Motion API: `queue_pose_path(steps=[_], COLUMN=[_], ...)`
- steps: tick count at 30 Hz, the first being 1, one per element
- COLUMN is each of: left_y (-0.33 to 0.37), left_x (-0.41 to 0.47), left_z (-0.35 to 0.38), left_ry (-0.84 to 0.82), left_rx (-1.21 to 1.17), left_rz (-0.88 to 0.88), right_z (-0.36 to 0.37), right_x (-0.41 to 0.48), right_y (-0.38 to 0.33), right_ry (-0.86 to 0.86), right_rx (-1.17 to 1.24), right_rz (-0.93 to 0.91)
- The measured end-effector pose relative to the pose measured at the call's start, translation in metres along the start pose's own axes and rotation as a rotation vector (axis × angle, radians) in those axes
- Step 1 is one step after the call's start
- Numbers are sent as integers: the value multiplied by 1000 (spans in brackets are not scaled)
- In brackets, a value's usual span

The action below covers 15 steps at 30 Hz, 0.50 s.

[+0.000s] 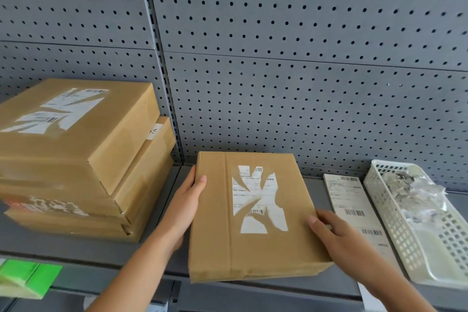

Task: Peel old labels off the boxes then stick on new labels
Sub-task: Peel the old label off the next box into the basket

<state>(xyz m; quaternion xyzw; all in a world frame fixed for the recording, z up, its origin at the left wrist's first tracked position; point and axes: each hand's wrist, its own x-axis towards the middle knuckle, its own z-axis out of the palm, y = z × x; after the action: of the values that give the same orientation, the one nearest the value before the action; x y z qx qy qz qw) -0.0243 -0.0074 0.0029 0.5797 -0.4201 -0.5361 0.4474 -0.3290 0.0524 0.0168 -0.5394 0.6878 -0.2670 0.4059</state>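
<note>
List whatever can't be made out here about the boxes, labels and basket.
- Torn label on the held box, head view: print too small to read.
- Lower boxes of the stack: tops covered by the box above.
- Basket: its scraps are blurred, so their type is unclear.
- New label sheet: near end hidden by the right hand.

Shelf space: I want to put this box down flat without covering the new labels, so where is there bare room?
The only bare strip lies between the stack of boxes and the held box, where the left hand now is, plus shelf behind the box. To the right it is crowded: the label sheet lies against the white basket.
</note>
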Motion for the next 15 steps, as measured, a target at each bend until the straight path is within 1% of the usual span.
queue_pose_path(steps=[4,10,15], left_y=[-3,-8,-14], left_x=[13,23,24], left_z=[0,0,0], left_ry=[-63,-75,-80], left_rx=[-14,0,53], left_rz=[-30,-67,-48], right_z=[3,8,11], right_x=[-7,-10,-8], right_y=[2,4,8], right_ry=[0,1,1], right_rx=[-39,-59,-67], right_rz=[9,23,32])
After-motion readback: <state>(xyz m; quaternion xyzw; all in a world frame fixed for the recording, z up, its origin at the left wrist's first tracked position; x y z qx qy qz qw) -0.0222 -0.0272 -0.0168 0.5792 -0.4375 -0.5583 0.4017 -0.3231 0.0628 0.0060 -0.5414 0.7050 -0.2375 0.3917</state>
